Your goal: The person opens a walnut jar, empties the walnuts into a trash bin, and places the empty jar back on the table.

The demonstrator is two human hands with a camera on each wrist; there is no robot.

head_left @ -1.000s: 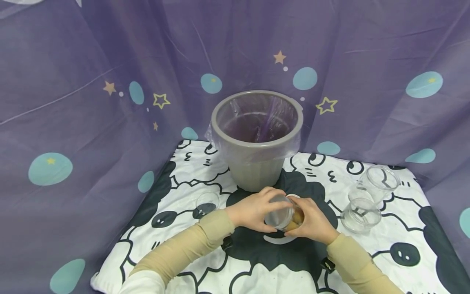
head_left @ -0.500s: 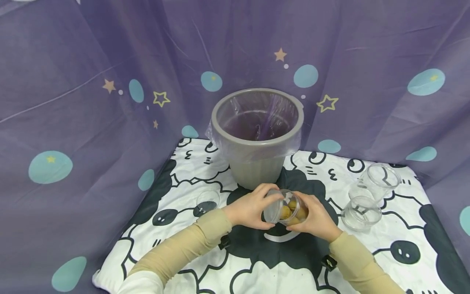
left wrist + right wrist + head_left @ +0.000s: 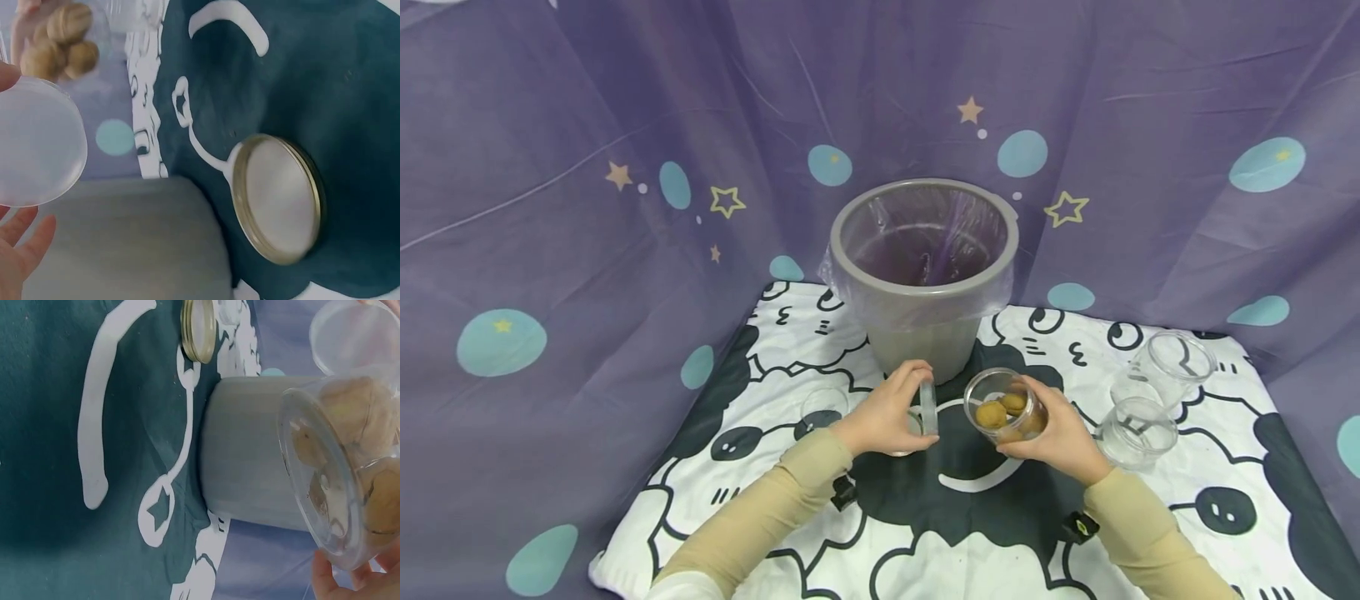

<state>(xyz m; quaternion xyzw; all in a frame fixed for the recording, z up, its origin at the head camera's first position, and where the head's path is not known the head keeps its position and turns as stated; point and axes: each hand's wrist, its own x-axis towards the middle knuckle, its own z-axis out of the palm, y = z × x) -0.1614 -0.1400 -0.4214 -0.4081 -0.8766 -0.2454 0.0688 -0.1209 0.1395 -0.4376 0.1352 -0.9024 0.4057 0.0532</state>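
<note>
My left hand (image 3: pixel 887 417) pinches a clear plastic lid (image 3: pixel 37 144) by its edge and holds it on end. My right hand (image 3: pixel 1060 433) grips a clear plastic jar (image 3: pixel 1028 421) from its right side, mouth tilted up toward the head camera. Walnuts (image 3: pixel 992 414) lie inside the jar; the right wrist view shows several through its wall. Lid and jar are apart, with a gap between the hands. Below my left hand a gold-rimmed lid (image 3: pixel 278 200) lies on the cloth, partly covered by the fingers in the head view.
Behind the hands stands a grey bin (image 3: pixel 925 333) lined with a clear bag. To the right are two clear jars, a nearer one (image 3: pixel 1138 437) and a farther one (image 3: pixel 1180 371). A clear round piece (image 3: pixel 824 410) lies left. A purple curtain (image 3: pixel 625 333) surrounds the patterned cloth.
The plastic lid has come away from the jar's mouth and moved left with my left hand. My right hand has shifted the jar slightly right and turned its mouth up. The gold-rimmed lid now shows.
</note>
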